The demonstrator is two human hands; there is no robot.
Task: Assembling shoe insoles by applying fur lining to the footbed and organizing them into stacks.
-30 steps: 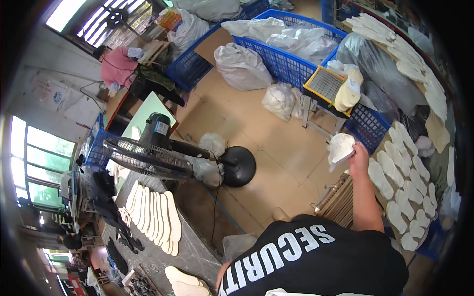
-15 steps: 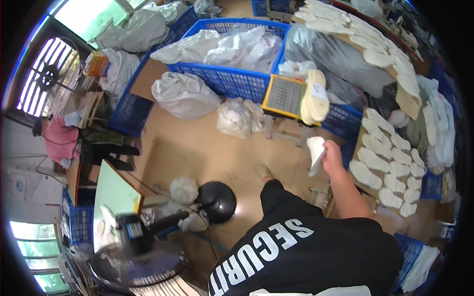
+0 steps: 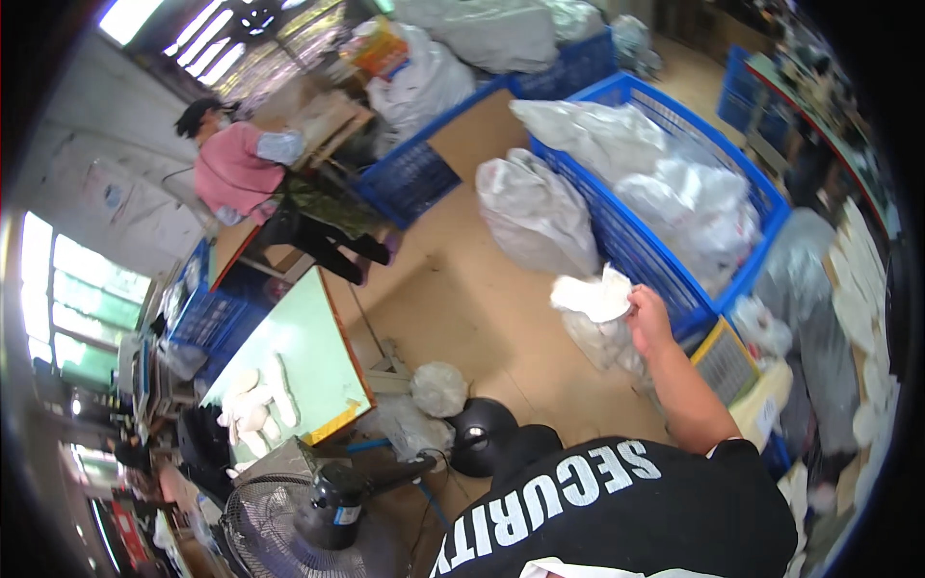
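**Gripping a white insole-shaped piece above the workshop floor**

Holding up a soft white piece (image 3: pixel 593 294), flat and rather crumpled at one end, pinched in the fingers of the right hand (image 3: pixel 647 323). Raised at the end of a bare forearm, over the tan floor (image 3: pixel 453 308) and just in front of the long blue mesh crate (image 3: pixel 665 260). Closed on the piece's right edge, thumb side toward the crate. Left hand nowhere in view.

Packed with bulging white sacks (image 3: pixel 674 183), that crate. Leaning against its near wall, another knotted white sack (image 3: pixel 535 217). Just below the hand, a clear bag of pale scraps (image 3: pixel 602 342) and a small yellow-framed mesh tray (image 3: pixel 725 358). Along the right rim, rows of pale flat pieces (image 3: pixel 862 318), bent by the lens.

Lower left, a green-topped table (image 3: pixel 299 352) bearing a few white pieces (image 3: pixel 255 405). Beside it, a black pedestal fan (image 3: pixel 308 520) tipped low, its round base (image 3: pixel 482 433) on the floor near a small grey bag (image 3: pixel 438 388). Farther back, a person in a pink top (image 3: pixel 236 173) seated at a wooden bench (image 3: pixel 323 120), well apart from the raised hand.
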